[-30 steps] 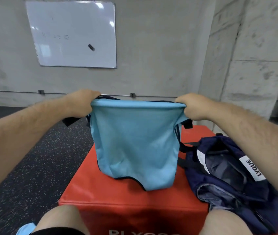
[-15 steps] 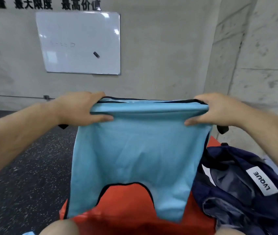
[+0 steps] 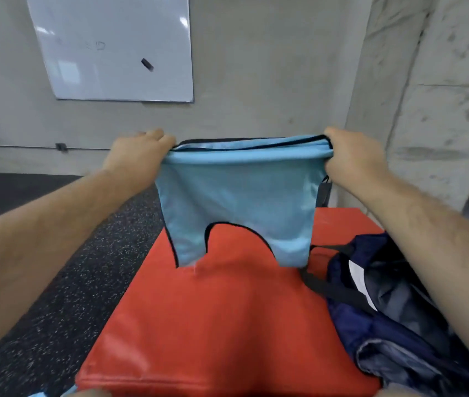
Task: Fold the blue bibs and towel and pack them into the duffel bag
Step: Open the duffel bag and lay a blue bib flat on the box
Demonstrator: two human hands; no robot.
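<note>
Speckled black floor [image 3: 55,282] lies left, with one whiteboard [image 3: 113,47] on the wall above. The left grip [image 3: 139,156] clutches one top corner of the single blue bib [image 3: 239,202] and the right grip [image 3: 353,159] the other. The bib hangs spread over one red box [image 3: 213,325]. One navy bag [image 3: 393,310] lies open at the box's right, partly hidden by the forearm and cut off by the frame.
</note>
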